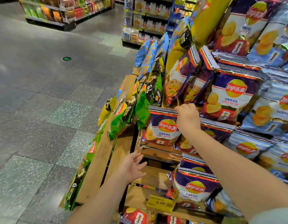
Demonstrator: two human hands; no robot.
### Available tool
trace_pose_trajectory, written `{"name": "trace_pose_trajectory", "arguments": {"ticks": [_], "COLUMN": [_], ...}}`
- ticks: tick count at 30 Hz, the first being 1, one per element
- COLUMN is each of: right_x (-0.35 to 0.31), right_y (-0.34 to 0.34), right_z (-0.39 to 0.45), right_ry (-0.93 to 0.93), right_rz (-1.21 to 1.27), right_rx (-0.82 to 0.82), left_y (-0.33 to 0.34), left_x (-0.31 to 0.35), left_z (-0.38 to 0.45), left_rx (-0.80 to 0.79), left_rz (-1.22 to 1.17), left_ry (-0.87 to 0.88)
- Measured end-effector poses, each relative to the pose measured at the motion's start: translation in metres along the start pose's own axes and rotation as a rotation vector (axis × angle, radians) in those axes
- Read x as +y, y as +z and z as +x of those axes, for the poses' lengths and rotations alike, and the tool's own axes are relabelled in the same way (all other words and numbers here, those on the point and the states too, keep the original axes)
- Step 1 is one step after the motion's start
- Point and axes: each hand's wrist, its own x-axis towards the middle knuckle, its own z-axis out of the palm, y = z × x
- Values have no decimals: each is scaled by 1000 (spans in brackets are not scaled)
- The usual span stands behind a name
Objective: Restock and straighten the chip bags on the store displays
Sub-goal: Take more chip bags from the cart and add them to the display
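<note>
Head view: right hand [187, 118] pinches top seam of purple chip bag [162, 126] on wooden display [99, 162]; left hand [132, 167] spread, holding nothing.

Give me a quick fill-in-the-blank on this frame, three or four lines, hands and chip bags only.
1. The right hand pinches the top edge of a ____ Butter chip bag.
2. The left hand holds nothing; its fingers are ____.
3. The yellow price tag on the wooden shelf reads ____.
4. The bags on the end of the display, left of the held bag, are mostly ____.

Missing words: Garlic; spread open; 4.99; green
</note>
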Motion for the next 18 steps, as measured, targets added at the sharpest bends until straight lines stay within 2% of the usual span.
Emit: {"name": "trace_pose_trajectory", "arguments": {"ticks": [6,11,18], "right_x": [2,10,10], "right_y": [-6,-3,-7], "right_z": [7,13,9], "right_ry": [-75,-191,-67], "right_rz": [-78,-87,-166], "right_rx": [-85,-11,-194], "left_y": [-7,-7,-10], "left_x": [-6,-9,-14], "left_z": [1,3,7], "left_rx": [36,45,61], "left_rz": [23,35,32], "left_ry": [-32,-51,-68]}}
